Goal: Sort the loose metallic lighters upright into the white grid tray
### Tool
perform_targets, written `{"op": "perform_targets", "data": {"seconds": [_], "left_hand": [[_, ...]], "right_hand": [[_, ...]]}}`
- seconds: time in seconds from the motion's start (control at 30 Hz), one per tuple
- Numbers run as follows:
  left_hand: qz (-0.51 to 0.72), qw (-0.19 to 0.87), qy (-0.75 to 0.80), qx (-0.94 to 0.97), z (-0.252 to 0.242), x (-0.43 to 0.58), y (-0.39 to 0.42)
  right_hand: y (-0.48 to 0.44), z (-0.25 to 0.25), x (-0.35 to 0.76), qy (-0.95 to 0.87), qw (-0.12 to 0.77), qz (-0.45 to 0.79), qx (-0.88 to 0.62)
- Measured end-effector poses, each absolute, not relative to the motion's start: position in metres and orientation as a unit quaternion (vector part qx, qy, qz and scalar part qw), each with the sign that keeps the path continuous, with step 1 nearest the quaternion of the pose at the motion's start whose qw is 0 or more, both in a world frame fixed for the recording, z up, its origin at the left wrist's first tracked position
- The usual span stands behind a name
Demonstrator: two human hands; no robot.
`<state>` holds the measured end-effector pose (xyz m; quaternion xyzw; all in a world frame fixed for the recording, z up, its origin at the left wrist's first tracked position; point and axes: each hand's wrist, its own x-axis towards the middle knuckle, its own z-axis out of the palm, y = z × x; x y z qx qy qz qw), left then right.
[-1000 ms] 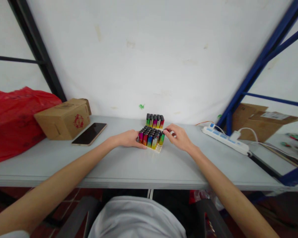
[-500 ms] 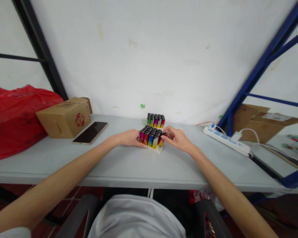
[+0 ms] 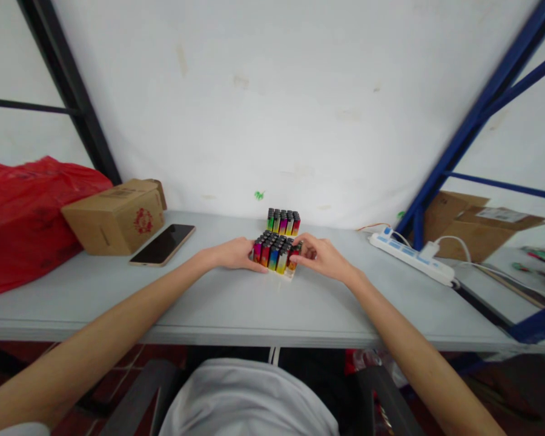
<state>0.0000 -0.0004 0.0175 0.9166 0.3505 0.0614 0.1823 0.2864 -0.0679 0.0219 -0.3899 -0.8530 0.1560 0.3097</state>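
Several colourful lighters (image 3: pixel 272 255) with black tops stand upright in close rows in a pale tray (image 3: pixel 289 274) on the table. My left hand (image 3: pixel 238 253) grips the left side of this tray, its thumb along the front and its other fingers partly hidden behind. At the right front corner, my right hand (image 3: pixel 321 254) pinches a red and yellow lighter (image 3: pixel 293 260) between thumb and fingers; its lower end is at the tray. Just behind stands a second block of lighters (image 3: pixel 283 221), which neither hand touches.
On the grey table (image 3: pixel 236 303), a phone (image 3: pixel 162 244) lies left, beside a cardboard box (image 3: pixel 113 221) and a red plastic bag (image 3: pixel 31 224). A white power strip (image 3: pixel 411 259) with cables lies right, near a blue frame post (image 3: pixel 418 229) and folded cardboard (image 3: pixel 463 227).
My right hand and the lighter it pinches have shifted slightly left and down, closer in to the tray's right front corner. My left hand stays at the tray. The view has shifted slightly.
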Motion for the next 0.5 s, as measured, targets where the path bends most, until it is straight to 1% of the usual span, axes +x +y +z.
{"op": "perform_targets", "data": {"seconds": [0.1,0.23,0.3,0.4,0.5], "left_hand": [[0.067,0.190,0.345,0.917,0.018,0.001,-0.001],[0.065,0.188,0.347,0.916,0.018,0.001,-0.001],[0.061,0.177,0.356,0.916,0.017,0.001,0.000],[0.065,0.162,0.357,0.917,0.015,0.000,0.003],[0.075,0.157,0.349,0.921,0.013,0.000,0.005]], "right_hand": [[-0.069,0.024,0.289,-0.839,0.335,0.148,-0.402],[-0.050,0.030,0.294,-0.803,0.395,0.081,-0.439],[-0.028,0.035,0.291,-0.805,0.397,0.051,-0.438],[0.015,0.042,0.274,-0.846,0.327,-0.017,-0.420],[0.057,0.047,0.250,-0.853,0.223,-0.086,-0.463]]}}
